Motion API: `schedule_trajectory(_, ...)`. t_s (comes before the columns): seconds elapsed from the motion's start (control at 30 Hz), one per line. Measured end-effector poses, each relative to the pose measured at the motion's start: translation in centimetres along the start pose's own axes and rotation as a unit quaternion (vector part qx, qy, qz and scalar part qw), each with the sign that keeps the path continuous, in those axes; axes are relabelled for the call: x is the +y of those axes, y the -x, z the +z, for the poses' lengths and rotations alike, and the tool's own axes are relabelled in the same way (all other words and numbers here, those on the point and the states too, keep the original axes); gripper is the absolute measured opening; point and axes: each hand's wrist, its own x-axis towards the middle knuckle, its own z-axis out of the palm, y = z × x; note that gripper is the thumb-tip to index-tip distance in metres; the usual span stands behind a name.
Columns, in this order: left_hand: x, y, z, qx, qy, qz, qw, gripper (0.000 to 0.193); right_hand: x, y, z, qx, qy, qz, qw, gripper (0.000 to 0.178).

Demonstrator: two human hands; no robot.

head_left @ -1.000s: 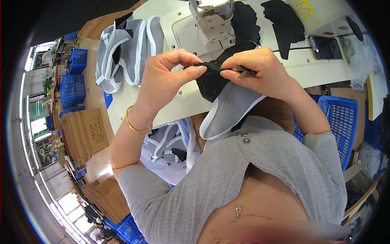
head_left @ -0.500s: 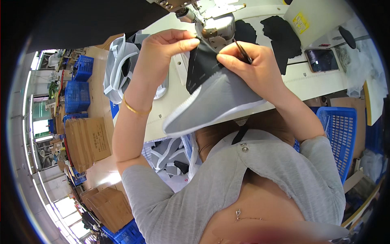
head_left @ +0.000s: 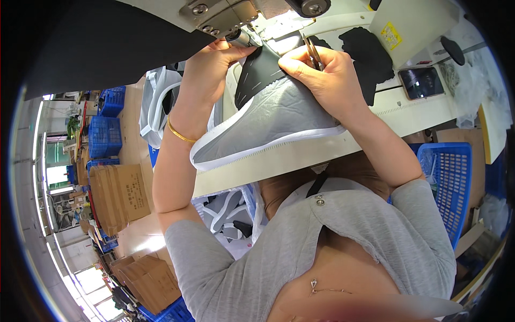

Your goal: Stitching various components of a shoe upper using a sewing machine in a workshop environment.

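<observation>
A grey knit shoe upper (head_left: 273,126) with a white lower edge hangs over the front of the sewing table, its black lining (head_left: 258,72) folded up toward the sewing machine (head_left: 228,19). My left hand (head_left: 208,67) is closed, pinching the lining's far left edge close to the machine's roller. On the right, my right hand (head_left: 330,80) pinches the lining's edge between thumb and finger. That same hand also keeps a dark pair of thread snips (head_left: 313,52), points upward. The needle and the exact stitching spot are hidden behind the machine head.
Black fabric pieces (head_left: 367,61) and a phone (head_left: 422,83) lie to the right on the table (head_left: 386,123). More grey uppers (head_left: 156,104) are piled at the left. A blue basket (head_left: 450,188) stands at right; a lined container below holds grey pieces (head_left: 228,212).
The upper and both hands have shifted a little left, with the lining now closer under the machine head. The snips have swung more upright. The machine head fills more of the view.
</observation>
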Motion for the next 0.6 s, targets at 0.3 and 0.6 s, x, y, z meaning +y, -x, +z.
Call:
schedule_trajectory(0.3, 0.6, 0.6, 0.1, -0.014, -0.068, 0.052, 0.996, 0.026, 0.0, 0.5, 0.7, 0.004, -0.019, -0.005, 1.000, 0.021)
schedule_trajectory(0.6, 3.7, 8.8, 0.7, -0.063, -0.488, 0.281, 0.824, 0.032, 0.1, 1.1, 0.1, -0.006, 0.012, 0.025, 1.000, 0.018)
